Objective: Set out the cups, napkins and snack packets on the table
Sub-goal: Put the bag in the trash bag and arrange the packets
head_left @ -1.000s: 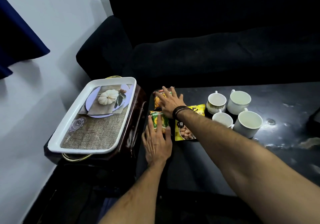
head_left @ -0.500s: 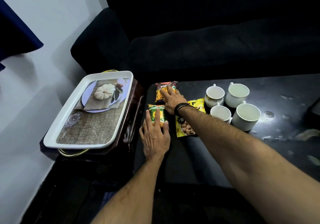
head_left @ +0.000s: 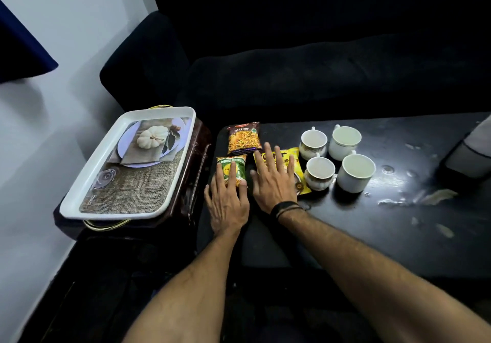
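Three snack packets lie at the left end of the black table (head_left: 398, 225): a red and orange mixture packet (head_left: 244, 138) at the back, a green packet (head_left: 230, 168) in front of it, and a yellow packet (head_left: 291, 168) to the right. My left hand (head_left: 227, 199) lies flat with its fingers on the green packet. My right hand (head_left: 273, 180) lies flat, fingers spread, over the yellow packet. Several white cups (head_left: 354, 172) stand grouped right of the packets. No napkins are in sight.
A white tray (head_left: 87, 183) with a printed pumpkin picture rests on a dark brown stand left of the table. A black sofa (head_left: 318, 77) runs along the table's far side. A grey and black object (head_left: 470, 156) sits at the table's right edge.
My right hand has pulled back from the mixture packet and now rests over the yellow packet. My left hand stays on the green packet.
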